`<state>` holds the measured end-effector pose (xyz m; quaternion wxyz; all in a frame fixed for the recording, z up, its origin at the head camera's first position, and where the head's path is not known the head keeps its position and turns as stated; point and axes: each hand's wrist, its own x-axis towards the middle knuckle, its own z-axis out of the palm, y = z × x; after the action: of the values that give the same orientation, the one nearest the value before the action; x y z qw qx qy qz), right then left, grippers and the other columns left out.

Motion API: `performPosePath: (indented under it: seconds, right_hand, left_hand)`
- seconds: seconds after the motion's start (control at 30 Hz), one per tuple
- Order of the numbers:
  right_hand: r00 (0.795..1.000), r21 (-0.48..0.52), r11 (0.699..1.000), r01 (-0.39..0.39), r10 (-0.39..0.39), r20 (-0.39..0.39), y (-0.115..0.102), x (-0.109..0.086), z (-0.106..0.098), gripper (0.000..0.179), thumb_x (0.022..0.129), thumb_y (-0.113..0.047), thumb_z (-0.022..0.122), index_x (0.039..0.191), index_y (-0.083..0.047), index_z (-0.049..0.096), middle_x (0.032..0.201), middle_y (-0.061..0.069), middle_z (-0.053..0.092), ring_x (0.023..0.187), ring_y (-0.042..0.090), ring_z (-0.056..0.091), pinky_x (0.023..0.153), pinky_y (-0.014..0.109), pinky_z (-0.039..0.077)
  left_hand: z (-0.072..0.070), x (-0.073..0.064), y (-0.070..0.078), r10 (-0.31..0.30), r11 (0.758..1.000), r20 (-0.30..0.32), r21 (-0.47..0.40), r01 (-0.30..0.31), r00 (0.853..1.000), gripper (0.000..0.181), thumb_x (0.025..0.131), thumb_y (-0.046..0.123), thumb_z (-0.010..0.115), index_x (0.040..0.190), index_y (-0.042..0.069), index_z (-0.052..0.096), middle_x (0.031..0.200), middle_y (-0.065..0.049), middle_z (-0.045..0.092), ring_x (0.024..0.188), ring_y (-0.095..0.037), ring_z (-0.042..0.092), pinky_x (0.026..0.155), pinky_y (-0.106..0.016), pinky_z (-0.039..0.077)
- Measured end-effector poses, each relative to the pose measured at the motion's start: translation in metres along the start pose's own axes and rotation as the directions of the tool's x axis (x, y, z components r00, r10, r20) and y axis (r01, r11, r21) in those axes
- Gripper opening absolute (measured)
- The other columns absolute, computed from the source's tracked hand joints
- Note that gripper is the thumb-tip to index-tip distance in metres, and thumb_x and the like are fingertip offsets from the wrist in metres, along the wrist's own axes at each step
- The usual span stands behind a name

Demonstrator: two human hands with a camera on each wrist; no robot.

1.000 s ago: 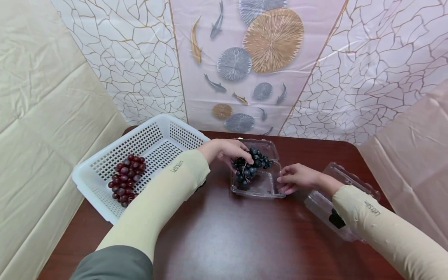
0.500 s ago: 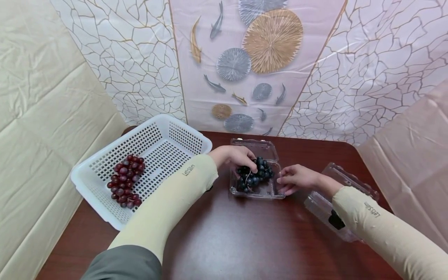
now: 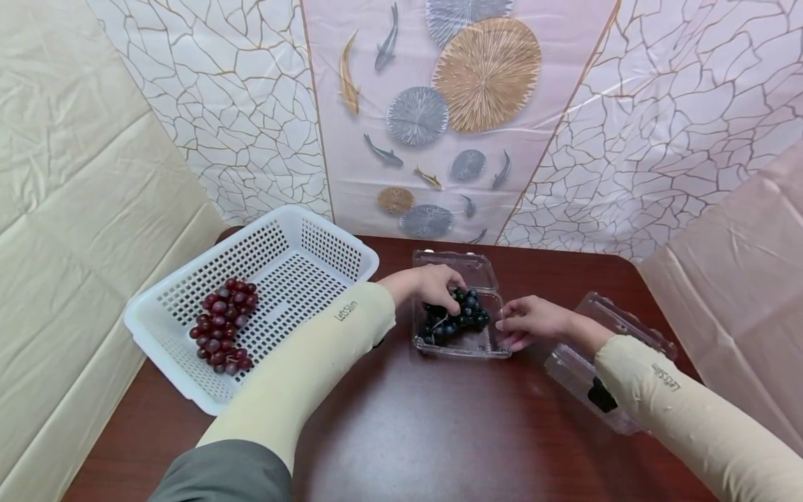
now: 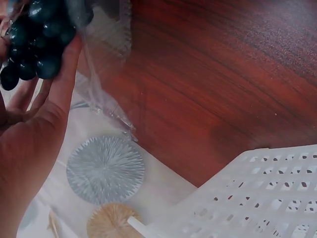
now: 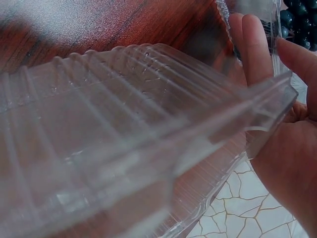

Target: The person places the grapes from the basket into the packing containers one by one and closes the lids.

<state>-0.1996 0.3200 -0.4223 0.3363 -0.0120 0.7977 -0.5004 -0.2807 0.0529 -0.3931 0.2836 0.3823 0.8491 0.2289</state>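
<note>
A bunch of dark blue-black grapes (image 3: 469, 315) lies in a clear plastic clamshell box (image 3: 461, 354), whose lid is folded back toward the wall. My left hand (image 3: 431, 287) reaches in from the left, thumb and fingers around the bunch; in the left wrist view the grapes (image 4: 42, 42) sit between thumb and fingers. At the box's right side my right hand (image 3: 532, 321) pinches the wall, its thumb nearest the grapes in the right wrist view. The box's floor under the bunch is partly hidden.
A white perforated basket (image 3: 150, 348) stands at the left, holding a bunch of red grapes (image 3: 222, 324). Beyond my right forearm, a second clear clamshell box (image 3: 567, 373) lies opened on the dark red-brown table (image 3: 401, 432). A patterned cloth wall (image 3: 263, 125) rises behind.
My left hand has moved slightly right and toward me, lowering the dark grapes into the box; its fingers now sit higher on the bunch. The right hand has stayed at the box's side.
</note>
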Motion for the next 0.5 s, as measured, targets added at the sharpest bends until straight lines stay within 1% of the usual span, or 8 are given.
performPosePath:
  seconds: [0.03,0.07,0.1,0.2,0.33,0.4,0.5]
  right_hand:
    - [1.000,-0.001,1.000,0.002,-0.002,0.001,0.0000,-0.0003,0.0001,0.024,0.108,-0.005,0.061,0.123,0.012,0.052,0.101,0.024,0.078,0.079,0.019,0.078,0.075,0.039,0.066]
    - [1.000,-0.003,1.000,0.004,-0.004,0.001,0.0002,-0.0005,0.0000,0.024,0.108,-0.005,0.061,0.123,0.012,0.052,0.101,0.024,0.078,0.079,0.019,0.078,0.075,0.038,0.066]
    - [1.000,-0.008,1.000,0.004,-0.004,0.000,0.0004,-0.0007,-0.0001,0.024,0.108,-0.005,0.061,0.122,0.012,0.053,0.101,0.023,0.078,0.079,0.018,0.078,0.075,0.038,0.066]
    - [1.000,-0.019,1.000,0.004,-0.004,-0.004,0.0003,-0.0019,0.0001,0.023,0.108,-0.005,0.061,0.121,0.011,0.053,0.101,0.023,0.078,0.080,0.018,0.078,0.075,0.037,0.066]
    - [1.000,-0.027,1.000,0.009,-0.010,-0.003,-0.0010,-0.0037,0.0001,0.023,0.108,-0.005,0.061,0.122,0.012,0.053,0.102,0.024,0.078,0.080,0.018,0.078,0.074,0.037,0.066]
    - [1.000,-0.032,0.999,0.014,-0.014,0.000,-0.0019,-0.0044,0.0001,0.024,0.109,-0.005,0.060,0.122,0.013,0.052,0.102,0.025,0.078,0.080,0.018,0.078,0.075,0.037,0.066]
    - [1.000,-0.043,0.999,0.014,-0.015,-0.002,-0.0028,-0.0046,-0.0001,0.026,0.109,-0.006,0.060,0.124,0.014,0.052,0.102,0.024,0.078,0.081,0.019,0.078,0.076,0.039,0.067]
  left_hand:
    - [0.0015,0.0013,-0.0003,0.007,1.000,-0.009,0.023,-0.006,1.000,0.054,0.096,0.021,0.075,0.148,0.011,0.063,0.147,-0.012,0.065,0.136,-0.025,0.059,0.110,-0.034,0.049]
    - [0.0028,0.0027,-0.0006,0.018,0.998,-0.016,0.057,-0.018,1.000,0.055,0.096,0.021,0.076,0.148,0.011,0.062,0.147,-0.010,0.065,0.135,-0.024,0.060,0.115,-0.033,0.044]
    - [0.0040,0.0032,-0.0004,0.024,0.997,-0.020,0.076,-0.022,1.000,0.056,0.096,0.020,0.076,0.149,0.012,0.062,0.147,-0.010,0.065,0.135,-0.024,0.060,0.117,-0.034,0.043]
    - [0.0079,0.0033,0.0003,0.036,0.992,-0.034,0.126,-0.031,0.999,0.057,0.095,0.019,0.076,0.150,0.012,0.060,0.147,-0.009,0.064,0.134,-0.026,0.058,0.118,-0.038,0.041]
    - [0.0102,0.0015,0.0029,0.047,0.980,-0.033,0.193,-0.039,0.998,0.058,0.095,0.020,0.076,0.150,0.013,0.060,0.148,-0.009,0.063,0.136,-0.030,0.055,0.115,-0.038,0.044]
    - [0.0084,-0.0001,0.0044,0.051,0.975,-0.029,0.216,-0.043,0.998,0.057,0.097,0.023,0.076,0.150,0.013,0.060,0.148,-0.008,0.063,0.137,-0.029,0.054,0.115,-0.037,0.045]
    - [0.0026,-0.0036,0.0066,0.052,0.972,-0.033,0.232,-0.043,0.998,0.054,0.099,0.028,0.076,0.149,0.013,0.061,0.144,-0.008,0.065,0.134,-0.026,0.057,0.112,-0.038,0.047]
